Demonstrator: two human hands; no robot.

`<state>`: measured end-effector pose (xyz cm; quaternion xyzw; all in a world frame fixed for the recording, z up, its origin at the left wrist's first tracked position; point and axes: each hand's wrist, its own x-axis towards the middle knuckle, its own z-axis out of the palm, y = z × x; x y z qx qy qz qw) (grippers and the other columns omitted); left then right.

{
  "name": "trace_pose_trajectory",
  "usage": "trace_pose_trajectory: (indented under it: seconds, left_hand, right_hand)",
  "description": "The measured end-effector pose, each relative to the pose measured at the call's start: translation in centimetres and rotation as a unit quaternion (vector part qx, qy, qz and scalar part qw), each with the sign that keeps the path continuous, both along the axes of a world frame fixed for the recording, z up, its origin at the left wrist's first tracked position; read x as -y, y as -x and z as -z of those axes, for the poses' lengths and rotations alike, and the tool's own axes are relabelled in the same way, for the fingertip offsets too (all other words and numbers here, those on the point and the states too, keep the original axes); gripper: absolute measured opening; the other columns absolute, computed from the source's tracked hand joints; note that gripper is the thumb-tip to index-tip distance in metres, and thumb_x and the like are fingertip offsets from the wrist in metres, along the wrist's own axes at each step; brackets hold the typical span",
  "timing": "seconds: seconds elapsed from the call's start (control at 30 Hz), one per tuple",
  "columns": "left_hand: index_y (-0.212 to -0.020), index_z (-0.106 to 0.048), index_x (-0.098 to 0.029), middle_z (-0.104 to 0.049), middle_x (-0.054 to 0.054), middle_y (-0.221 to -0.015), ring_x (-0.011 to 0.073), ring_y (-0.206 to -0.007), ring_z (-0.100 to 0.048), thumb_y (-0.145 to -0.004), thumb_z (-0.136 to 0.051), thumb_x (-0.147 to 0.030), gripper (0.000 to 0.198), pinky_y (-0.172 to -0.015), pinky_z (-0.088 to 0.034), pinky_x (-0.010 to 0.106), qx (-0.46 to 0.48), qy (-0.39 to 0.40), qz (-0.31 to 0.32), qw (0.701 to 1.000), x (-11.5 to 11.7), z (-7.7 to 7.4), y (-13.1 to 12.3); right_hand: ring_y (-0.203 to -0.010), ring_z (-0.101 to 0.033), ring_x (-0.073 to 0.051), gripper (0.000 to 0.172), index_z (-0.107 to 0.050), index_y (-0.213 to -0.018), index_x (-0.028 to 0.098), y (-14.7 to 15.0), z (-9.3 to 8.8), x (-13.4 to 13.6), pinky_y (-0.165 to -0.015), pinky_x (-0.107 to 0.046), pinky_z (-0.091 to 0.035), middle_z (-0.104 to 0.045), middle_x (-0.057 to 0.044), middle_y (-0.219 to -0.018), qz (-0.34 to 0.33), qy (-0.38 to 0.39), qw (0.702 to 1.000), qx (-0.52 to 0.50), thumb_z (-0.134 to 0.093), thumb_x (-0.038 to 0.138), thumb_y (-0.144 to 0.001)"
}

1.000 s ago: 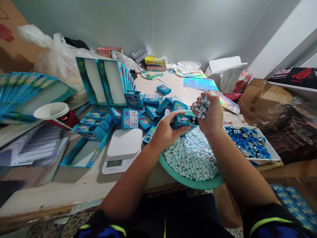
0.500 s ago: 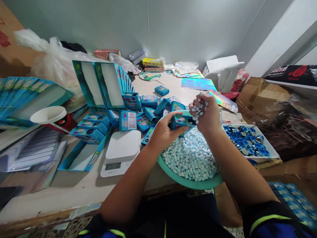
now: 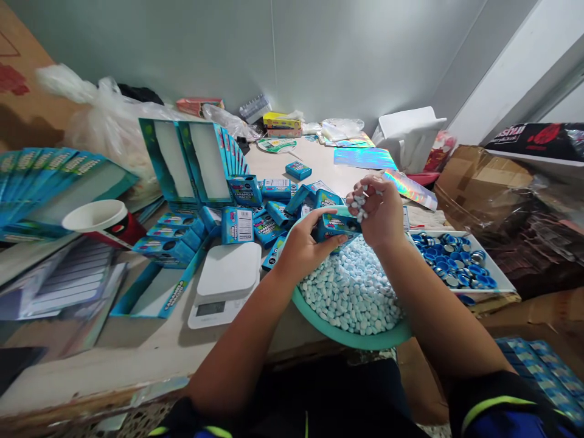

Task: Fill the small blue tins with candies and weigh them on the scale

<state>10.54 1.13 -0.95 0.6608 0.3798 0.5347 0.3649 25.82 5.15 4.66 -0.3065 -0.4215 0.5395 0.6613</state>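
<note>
Hands close together over a teal plastic basin (image 3: 351, 340), the left hand (image 3: 303, 249) clamped on a small blue cardboard box (image 3: 337, 226), the right hand (image 3: 376, 213) just beside it, curled around a few pale blue candies (image 3: 360, 204). The box looks light and thin-walled, easily dented, so a gentle hold on its long sides suits it; the candies look small, hard and slick, apt to slip between fingers. More candies (image 3: 351, 292) heap the basin, and to the right a white tray (image 3: 498, 261) holds blue-and-silver lids (image 3: 449, 261)
</note>
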Motion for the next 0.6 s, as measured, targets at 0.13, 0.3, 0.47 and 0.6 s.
trace_pose_trajectory:
  seconds: [0.13,0.3,0.47,0.6]
  left_hand:
    - [-0.125,-0.067,-0.023,-0.075,0.006,-0.119,0.0237,-0.108,-0.072,-0.082,-0.084,-0.033,0.047,-0.099,-0.058,0.041,-0.009,-0.009,-0.001,1.0,0.0,0.0,0.0]
    - [-0.124,-0.068,-0.023,-0.075,0.006,-0.118,0.0248,-0.108,-0.072,-0.081,-0.085,-0.032,0.047,-0.099,-0.06,0.043,-0.01,-0.024,-0.022,0.999,0.1,0.1,0.0]
    - [-0.125,-0.066,-0.026,-0.073,0.006,-0.123,0.025,-0.109,-0.071,-0.082,-0.086,-0.037,0.049,-0.098,-0.061,0.043,0.023,-0.05,-0.114,0.992,0.7,0.3,-0.2]
    - [-0.127,-0.061,-0.026,-0.071,0.006,-0.124,0.0246,-0.106,-0.072,-0.085,-0.085,-0.036,0.05,-0.093,-0.064,0.043,0.098,-0.077,-0.165,0.978,1.1,0.5,-0.5]
  right_hand:
    - [-0.062,-0.054,-0.01,0.031,-0.044,-0.077,0.023,0.0,0.1,0.0,-0.048,-0.024,-0.032,-0.045,0.002,-0.071,-0.004,-0.009,0.999,0.032,-0.061,0.048,-0.077]
    - [-0.055,-0.045,-0.009,0.035,-0.039,-0.072,0.023,-0.6,0.1,-0.3,-0.044,-0.024,-0.025,-0.038,0.003,-0.064,0.023,-0.012,0.999,0.039,-0.061,0.05,-0.076]
    - [-0.05,-0.038,-0.008,0.028,-0.042,-0.069,0.023,-1.9,-0.3,-0.9,-0.043,-0.026,-0.019,-0.042,0.003,-0.064,0.051,0.021,0.996,0.074,-0.061,0.043,-0.075]
    - [-0.05,-0.044,-0.009,0.013,-0.056,-0.069,0.021,-2.6,-0.3,-0.6,-0.046,-0.03,-0.022,-0.051,0.0,-0.062,0.012,0.076,0.965,0.252,-0.061,0.032,-0.076]
